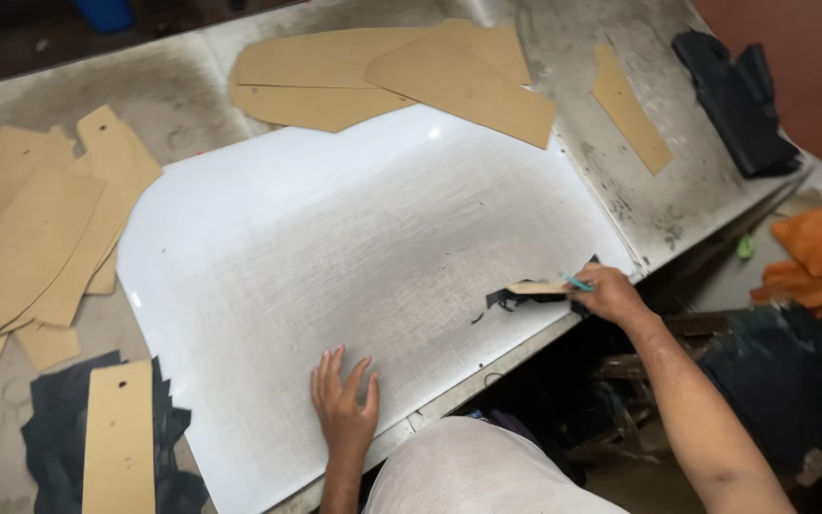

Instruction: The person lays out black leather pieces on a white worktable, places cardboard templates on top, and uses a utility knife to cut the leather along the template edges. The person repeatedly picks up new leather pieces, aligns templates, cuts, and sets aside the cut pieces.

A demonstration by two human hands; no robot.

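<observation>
My left hand [344,400] lies flat, fingers spread, on the near edge of a large white cutting board [335,238] scored with many cut marks. My right hand [606,293] is at the board's right edge, closed on a small tan card template [537,286], with a thin teal tool [577,282] held along it. Under the template lies a scrap of black material [516,300] with a loose thread trailing left.
Tan card templates lie in a pile at the left [40,238] and at the back [392,76]; one narrow strip [630,109] sits right. Black cut pieces [739,100] rest at the far right, more under a long template [118,438] near left. Orange cloth [820,257] lies beyond the metal table.
</observation>
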